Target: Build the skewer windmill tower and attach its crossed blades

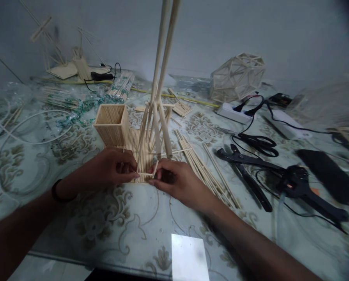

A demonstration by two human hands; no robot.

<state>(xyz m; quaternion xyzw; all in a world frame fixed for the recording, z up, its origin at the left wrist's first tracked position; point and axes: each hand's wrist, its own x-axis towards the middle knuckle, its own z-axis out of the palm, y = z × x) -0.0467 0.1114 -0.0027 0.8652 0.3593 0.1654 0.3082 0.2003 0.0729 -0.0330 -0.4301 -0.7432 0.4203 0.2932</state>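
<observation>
Both hands meet at the near edge of a flat base of wooden sticks [147, 160]. My left hand [117, 166], with a ring and a dark wristband, pinches the left end of a short wooden stick [145, 174]. At its right end, my right hand [178, 177] is closed, thumb and forefinger pinching the stick where another short stick slants up. Just behind the fingers, a tall frame of wooden sticks [157, 105] rises from the base. An open-topped box of sticks [111, 134] stands on the base's left side.
Right of the base lie loose sticks [203, 168], cutting pliers [247, 171], scissors [257, 143], a black glue gun [297, 183] and a dark flat slab [330, 175]. Farther back are a power strip [234, 113] and a stick polyhedron [238, 76]. Bagged sticks [63, 97] and a white cable [31, 115] lie left.
</observation>
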